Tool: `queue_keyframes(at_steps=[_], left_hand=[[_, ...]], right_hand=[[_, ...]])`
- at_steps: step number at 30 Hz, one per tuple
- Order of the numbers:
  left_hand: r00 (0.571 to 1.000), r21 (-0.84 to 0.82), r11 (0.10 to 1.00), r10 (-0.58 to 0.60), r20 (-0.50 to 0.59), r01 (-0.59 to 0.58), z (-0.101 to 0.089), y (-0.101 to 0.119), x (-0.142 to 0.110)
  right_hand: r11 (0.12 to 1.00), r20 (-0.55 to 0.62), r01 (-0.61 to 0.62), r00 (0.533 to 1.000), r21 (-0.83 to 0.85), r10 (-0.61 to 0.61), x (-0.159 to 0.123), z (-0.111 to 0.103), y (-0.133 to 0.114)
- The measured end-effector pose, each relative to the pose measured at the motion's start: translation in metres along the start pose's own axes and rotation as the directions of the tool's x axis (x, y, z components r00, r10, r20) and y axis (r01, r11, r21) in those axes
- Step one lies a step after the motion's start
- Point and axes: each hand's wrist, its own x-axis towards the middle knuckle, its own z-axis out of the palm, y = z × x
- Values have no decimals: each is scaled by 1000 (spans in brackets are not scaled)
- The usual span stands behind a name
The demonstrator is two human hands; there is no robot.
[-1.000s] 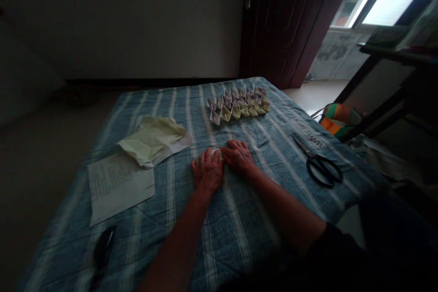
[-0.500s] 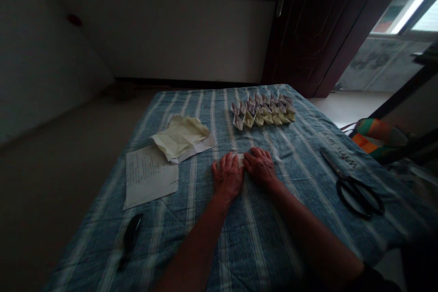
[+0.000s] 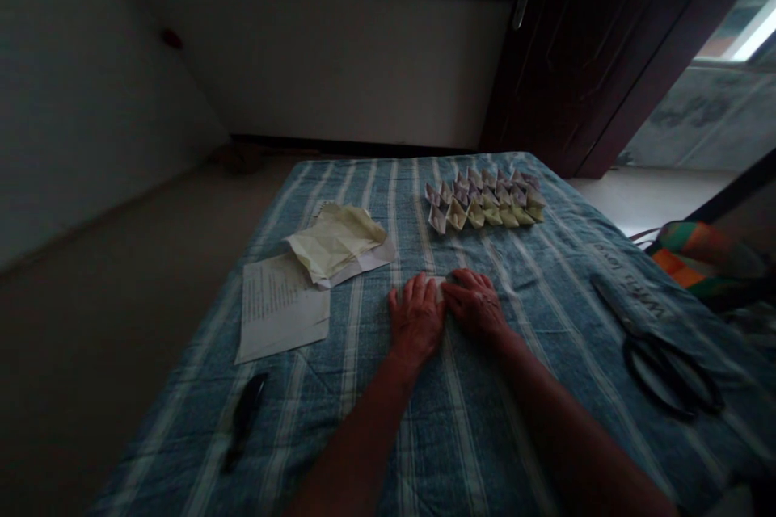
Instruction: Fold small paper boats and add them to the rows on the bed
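Note:
Both my hands lie side by side, palms down, on a blue striped cloth (image 3: 364, 428) in the middle of the table. My left hand (image 3: 415, 319) and my right hand (image 3: 476, 303) press flat on a small white piece of paper (image 3: 439, 284), of which only a sliver shows between them. Fingers of both hands are stretched out on it. Beyond my hands, a cluster of several small folded paper boats (image 3: 485, 200) stands in rows.
A crumpled yellowish sheet (image 3: 336, 241) lies on white paper left of my hands, with a printed sheet (image 3: 280, 307) nearer me. Black scissors (image 3: 660, 355) lie at the right, a dark pen-like object (image 3: 246, 416) at the near left. A dark door (image 3: 606, 40) stands behind.
My hands have stayed pressed on the paper. The view has swung to the left and up a little, so everything sits further right in the picture.

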Motion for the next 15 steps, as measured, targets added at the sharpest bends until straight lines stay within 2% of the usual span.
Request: queue_keyframes(at_steps=[15], left_hand=[[1000,-9,1000,7,-4,-7,0,0,-2]], right_hand=[[998,24,-55,998,8,55,2,-4,-3]])
